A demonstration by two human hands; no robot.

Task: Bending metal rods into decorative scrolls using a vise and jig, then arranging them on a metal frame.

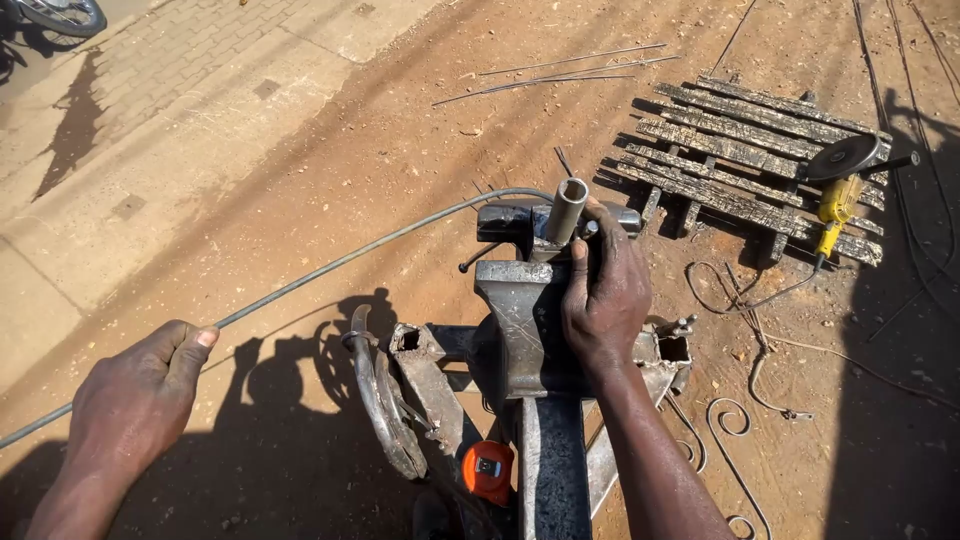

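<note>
A long thin grey metal rod [330, 265] runs from lower left toward the vise [525, 310], curving at the short steel pipe [566, 210]; the pipe stands nearly upright, clamped in the grey, scratched vise.

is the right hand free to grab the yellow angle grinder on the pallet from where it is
Probably not: the right hand is pressed on the vise by the pipe, and the angle grinder lies well beyond it on the wooden pallet.

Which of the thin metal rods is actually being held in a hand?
The long curved rod, gripped by the left hand and running to the vise. The straight rods lie loose on the dirt, far from both hands.
</note>
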